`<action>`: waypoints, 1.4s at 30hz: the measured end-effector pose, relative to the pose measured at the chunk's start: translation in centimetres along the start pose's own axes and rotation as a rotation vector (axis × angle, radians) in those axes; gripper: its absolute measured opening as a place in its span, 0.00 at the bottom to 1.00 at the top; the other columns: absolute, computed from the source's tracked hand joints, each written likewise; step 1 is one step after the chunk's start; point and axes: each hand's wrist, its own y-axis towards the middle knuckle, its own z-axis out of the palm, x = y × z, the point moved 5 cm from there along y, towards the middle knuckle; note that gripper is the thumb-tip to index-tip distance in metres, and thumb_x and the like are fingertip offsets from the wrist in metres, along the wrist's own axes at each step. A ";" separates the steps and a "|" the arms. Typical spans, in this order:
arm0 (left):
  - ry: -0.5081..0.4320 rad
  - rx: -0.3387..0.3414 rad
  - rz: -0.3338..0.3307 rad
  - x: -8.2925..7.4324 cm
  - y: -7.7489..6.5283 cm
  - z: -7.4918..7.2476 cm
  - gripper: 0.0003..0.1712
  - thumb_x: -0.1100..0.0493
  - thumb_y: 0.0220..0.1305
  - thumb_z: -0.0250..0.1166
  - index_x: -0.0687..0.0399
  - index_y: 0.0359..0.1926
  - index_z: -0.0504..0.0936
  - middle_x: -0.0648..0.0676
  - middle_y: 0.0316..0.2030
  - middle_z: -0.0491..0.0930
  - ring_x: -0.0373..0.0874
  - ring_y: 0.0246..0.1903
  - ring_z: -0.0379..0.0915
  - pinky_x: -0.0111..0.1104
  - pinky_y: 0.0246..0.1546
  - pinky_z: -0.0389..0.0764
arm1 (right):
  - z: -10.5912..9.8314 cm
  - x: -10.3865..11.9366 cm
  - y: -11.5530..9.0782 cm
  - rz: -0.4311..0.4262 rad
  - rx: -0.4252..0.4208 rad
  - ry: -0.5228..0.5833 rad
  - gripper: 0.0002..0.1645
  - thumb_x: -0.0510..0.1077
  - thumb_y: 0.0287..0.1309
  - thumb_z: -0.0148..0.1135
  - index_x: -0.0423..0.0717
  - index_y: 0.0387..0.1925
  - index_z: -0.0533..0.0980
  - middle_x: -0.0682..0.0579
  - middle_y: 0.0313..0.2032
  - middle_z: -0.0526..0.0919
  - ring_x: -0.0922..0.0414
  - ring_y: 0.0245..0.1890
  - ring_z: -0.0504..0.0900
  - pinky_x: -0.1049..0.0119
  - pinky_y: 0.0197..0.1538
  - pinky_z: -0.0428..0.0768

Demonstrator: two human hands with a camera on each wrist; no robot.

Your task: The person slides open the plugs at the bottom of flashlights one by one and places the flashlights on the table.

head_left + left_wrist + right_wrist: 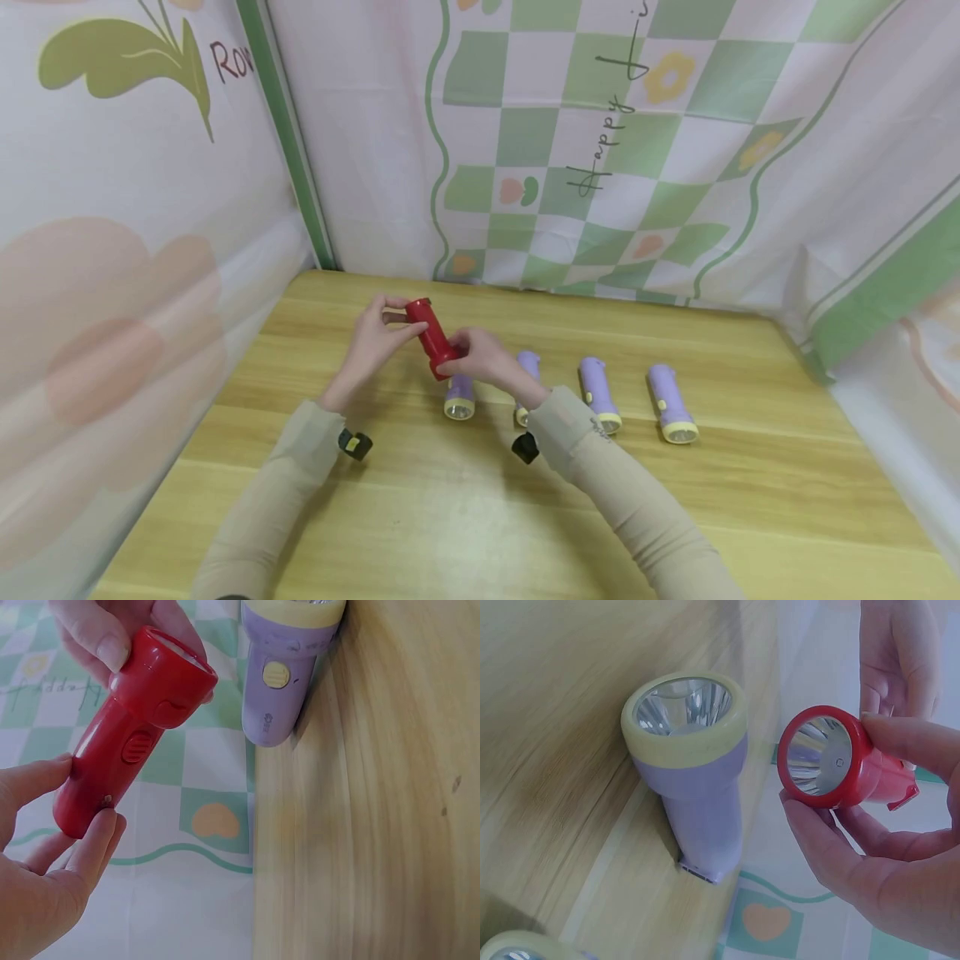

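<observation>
Just left of the frame's centre, I pinched the red flashlight (435, 340) by its tail (71, 814) with my left hand (373, 336) and its head (154, 682) with my right hand (486, 360), judging it light, stiff, slick, best held round the barrel (106, 757).

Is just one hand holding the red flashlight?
No, the left hand and the right hand both grip the red flashlight, at opposite ends.

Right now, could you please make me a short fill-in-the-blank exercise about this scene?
1. The left hand and the right hand hold a flashlight coloured ____.
2. The hand at its lamp end is the ____ one.
3. The purple flashlights on the wooden table number ____.
4. Their lamp rims are coloured ____.

Missing words: red; right; four; yellow.
</observation>
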 end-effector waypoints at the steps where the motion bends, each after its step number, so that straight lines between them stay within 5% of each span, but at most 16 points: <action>1: 0.002 0.002 0.003 -0.1 -0.1 0.1 0.29 0.60 0.59 0.72 0.64 0.57 0.70 0.64 0.59 0.75 0.60 0.55 0.79 0.43 0.50 0.86 | -0.1 0.0 -0.1 -0.003 0.000 0.002 0.25 0.42 0.54 0.71 0.36 0.52 0.77 0.41 0.47 0.86 0.50 0.45 0.84 0.61 0.50 0.82; 23: -0.106 -0.024 0.098 -1.1 -0.7 0.8 0.16 0.65 0.62 0.68 0.67 0.48 0.75 0.65 0.54 0.78 0.59 0.48 0.83 0.29 0.43 0.87 | -1.4 -0.4 -1.9 -0.086 -0.011 -0.036 0.27 0.39 0.56 0.68 0.34 0.57 0.75 0.39 0.51 0.85 0.46 0.51 0.85 0.54 0.56 0.83; 42: -0.149 0.023 0.054 -1.4 -1.0 1.5 0.20 0.61 0.62 0.69 0.64 0.53 0.76 0.62 0.58 0.78 0.58 0.51 0.83 0.28 0.45 0.86 | -2.6 -1.4 -2.7 -0.181 -0.017 -0.056 0.30 0.36 0.55 0.66 0.34 0.60 0.75 0.38 0.52 0.84 0.44 0.52 0.84 0.54 0.53 0.85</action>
